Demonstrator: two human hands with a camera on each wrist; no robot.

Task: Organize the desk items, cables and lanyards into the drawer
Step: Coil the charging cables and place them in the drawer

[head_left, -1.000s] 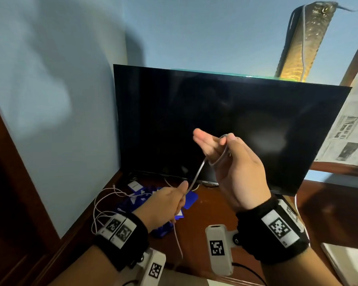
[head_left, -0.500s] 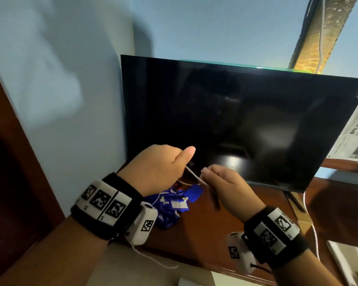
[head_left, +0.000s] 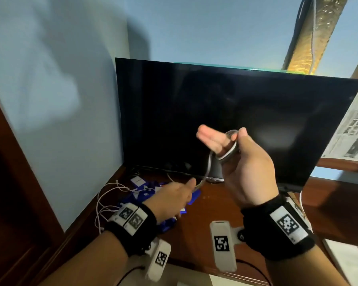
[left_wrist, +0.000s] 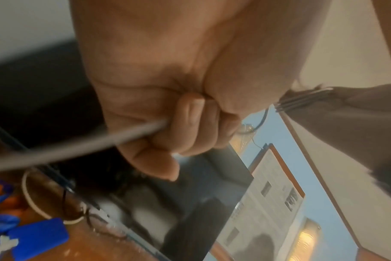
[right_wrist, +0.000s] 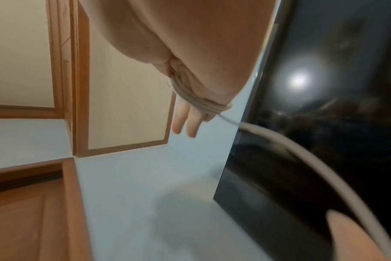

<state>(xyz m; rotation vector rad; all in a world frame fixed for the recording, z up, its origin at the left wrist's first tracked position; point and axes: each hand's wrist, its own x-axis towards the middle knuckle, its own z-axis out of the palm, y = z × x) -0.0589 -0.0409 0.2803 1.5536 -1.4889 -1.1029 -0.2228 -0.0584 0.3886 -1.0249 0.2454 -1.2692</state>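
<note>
Right hand: raised in front of the monitor; fingers are extending straight, with several loops of the grey cable lying wound around them and the thumb pressing on the coil.
Left hand: held lower, just above the desk; fingers are curling closed around the free run of the cable, which is passing through the fist.
Cable: running taut from the coil on the right hand down to the left hand, off the desk.
Desk: carrying a pile of blue lanyards with white tags, thin white cables at the left edge beside the wall, and a white card near the monitor base.
Containers: no drawer interior is showing in any view.
Left wrist view only: the cable entering the closed fist, a blue tag, and a white cable loop on the desk.
Right wrist view only: the loops crossing the base of the straight fingers, with a wooden cabinet door behind.
</note>
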